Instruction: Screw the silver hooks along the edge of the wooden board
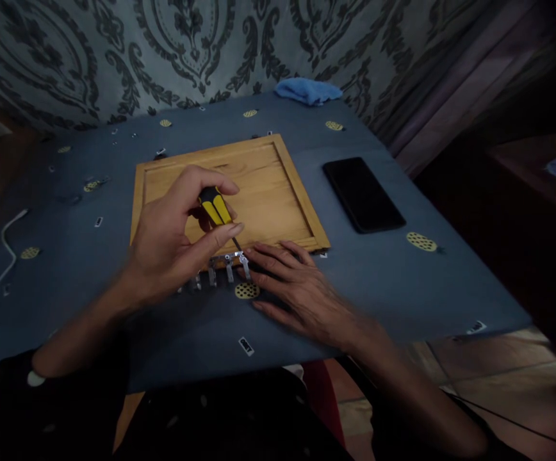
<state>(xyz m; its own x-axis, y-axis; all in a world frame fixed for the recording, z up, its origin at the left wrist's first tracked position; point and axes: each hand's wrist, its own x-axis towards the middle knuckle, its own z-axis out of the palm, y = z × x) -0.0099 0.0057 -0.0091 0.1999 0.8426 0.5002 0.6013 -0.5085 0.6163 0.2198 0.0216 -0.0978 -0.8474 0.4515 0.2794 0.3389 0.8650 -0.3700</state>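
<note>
A short screwdriver (216,206) with a yellow and black handle is in my left hand (172,230), fingers and thumb curled round it. Its thin tip points down at a metal strip with several hooks (230,266), which lies along the near edge of a framed wooden panel (259,192). The screwdriver's tip meets the strip near its right end. My right hand (297,282) lies flat with its fingers stretched out, the fingertips at the panel's near edge beside the strip. Part of the strip's left side is hidden behind my left hand.
A black phone (364,194) lies right of the panel on the blue patterned tablecloth (426,294). At the back sits a crumpled blue cloth (309,91) against the patterned curtain (186,51). A white cable (6,256) runs along the left side.
</note>
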